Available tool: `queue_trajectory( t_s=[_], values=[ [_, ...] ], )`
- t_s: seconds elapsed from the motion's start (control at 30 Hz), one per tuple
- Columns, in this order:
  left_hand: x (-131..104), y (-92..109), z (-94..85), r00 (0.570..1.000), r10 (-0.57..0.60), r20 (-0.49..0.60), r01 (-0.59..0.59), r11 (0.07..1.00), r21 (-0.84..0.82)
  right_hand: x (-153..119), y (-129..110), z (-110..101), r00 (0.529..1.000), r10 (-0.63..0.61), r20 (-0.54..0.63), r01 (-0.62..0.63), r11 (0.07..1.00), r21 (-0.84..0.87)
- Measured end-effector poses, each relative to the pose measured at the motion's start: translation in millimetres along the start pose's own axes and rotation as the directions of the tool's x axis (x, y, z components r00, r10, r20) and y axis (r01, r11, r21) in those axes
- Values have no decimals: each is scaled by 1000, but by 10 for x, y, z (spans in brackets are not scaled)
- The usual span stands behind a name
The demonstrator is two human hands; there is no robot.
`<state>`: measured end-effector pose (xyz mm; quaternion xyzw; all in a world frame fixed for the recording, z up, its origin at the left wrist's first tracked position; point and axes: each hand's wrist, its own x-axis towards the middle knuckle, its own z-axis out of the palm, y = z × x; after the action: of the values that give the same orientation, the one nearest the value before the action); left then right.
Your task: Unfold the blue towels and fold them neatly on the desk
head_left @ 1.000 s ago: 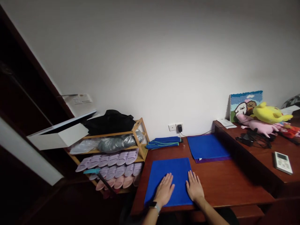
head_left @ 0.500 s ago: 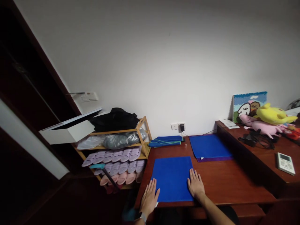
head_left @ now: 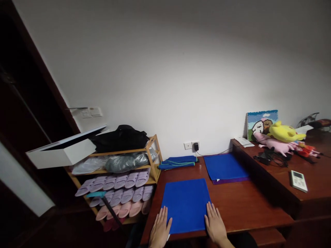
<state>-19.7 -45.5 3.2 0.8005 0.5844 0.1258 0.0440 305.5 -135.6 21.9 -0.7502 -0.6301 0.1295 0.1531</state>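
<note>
A blue cloth [head_left: 184,205] lies flat and squared out on the reddish-brown table [head_left: 232,203]. My left hand [head_left: 159,227] rests with outstretched fingers along the cloth's left edge, near its front corner, where a bit of white tag shows. On the opposite side, my right hand [head_left: 215,222] lies flat, its fingers touching the right edge. Neither hand grasps anything. Farther back, another blue cloth [head_left: 224,167] is spread over a purple one [head_left: 232,180]. A folded blue cloth with green edging [head_left: 178,162] sits by the wall.
A wooden shoe rack [head_left: 152,151] with rows of slippers [head_left: 126,179] stands left of the table, topped by a black bag [head_left: 121,137] and a white box [head_left: 62,151]. To the right, a raised desk [head_left: 279,175] holds plush toys [head_left: 281,132], cables [head_left: 271,157] and a white device [head_left: 298,181].
The camera view has shifted, so the table and hands appear lower and slightly left. Both hands stay at the cloth's side edges, the right one slightly nearer its front edge.
</note>
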Motion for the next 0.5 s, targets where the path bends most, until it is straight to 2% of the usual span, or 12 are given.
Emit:
queue_trajectory(
  t_s=[0.23, 0.5],
  values=[
    [8, 11, 9, 1000, -5, -25, 6, 1000, 23, -28, -41, -99, 1000, 11, -1, -11, 1000, 22],
    [182, 77, -34, 997, -20, 77, 14, 997, 72, 65, -17, -119, 999, 36, 7, -37, 999, 19]
  ],
)
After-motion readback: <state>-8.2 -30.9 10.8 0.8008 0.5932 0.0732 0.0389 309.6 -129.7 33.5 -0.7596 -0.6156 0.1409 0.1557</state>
